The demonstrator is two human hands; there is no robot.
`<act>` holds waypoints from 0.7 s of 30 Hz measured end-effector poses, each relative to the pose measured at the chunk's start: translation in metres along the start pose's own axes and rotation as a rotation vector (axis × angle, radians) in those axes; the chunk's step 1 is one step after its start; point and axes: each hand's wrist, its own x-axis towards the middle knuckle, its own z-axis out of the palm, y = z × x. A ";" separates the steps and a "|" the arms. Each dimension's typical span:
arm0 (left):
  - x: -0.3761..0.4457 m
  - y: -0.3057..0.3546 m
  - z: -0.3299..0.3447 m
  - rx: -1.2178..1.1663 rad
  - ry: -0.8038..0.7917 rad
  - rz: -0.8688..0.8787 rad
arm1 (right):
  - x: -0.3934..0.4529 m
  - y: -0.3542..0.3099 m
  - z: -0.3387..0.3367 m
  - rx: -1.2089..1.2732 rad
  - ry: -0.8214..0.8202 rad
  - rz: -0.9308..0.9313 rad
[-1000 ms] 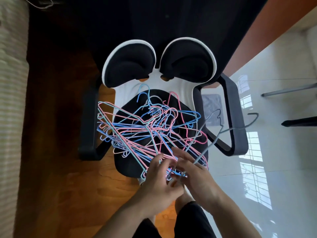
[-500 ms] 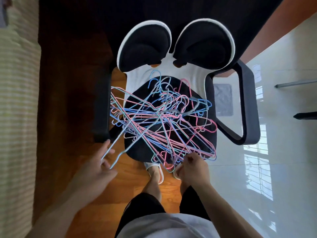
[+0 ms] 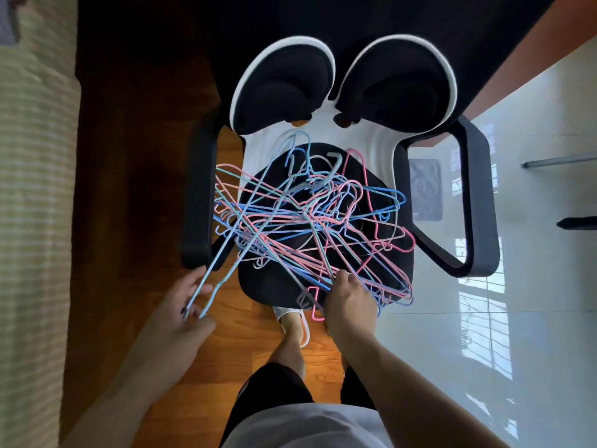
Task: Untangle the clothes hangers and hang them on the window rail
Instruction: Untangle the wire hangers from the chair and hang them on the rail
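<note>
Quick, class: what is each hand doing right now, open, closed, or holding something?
Left hand: pinches a light blue wire clothes hanger at its corner.
Right hand: fingers curled into the tangled pile of pink and blue wire hangers, gripping it.

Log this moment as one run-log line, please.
stage: untangling | left hand: grips light blue hanger at its end | right hand: holds tangled hangers on chair seat | hung on rail: not visible

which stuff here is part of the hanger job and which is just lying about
Part of the job:
- tangled hangers on the chair seat
- light blue hanger held by left hand
- right hand on the pile

Just lying about:
- slipper
- striped bedding
</note>
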 end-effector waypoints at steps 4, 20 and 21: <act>0.002 0.001 0.000 -0.010 -0.009 -0.009 | -0.019 -0.006 0.000 0.099 -0.017 -0.022; -0.032 0.060 -0.016 0.008 -0.017 0.131 | -0.063 0.021 -0.078 1.067 -0.137 0.221; -0.041 0.068 -0.019 0.011 -0.030 0.171 | -0.068 0.027 -0.098 1.057 -0.113 0.209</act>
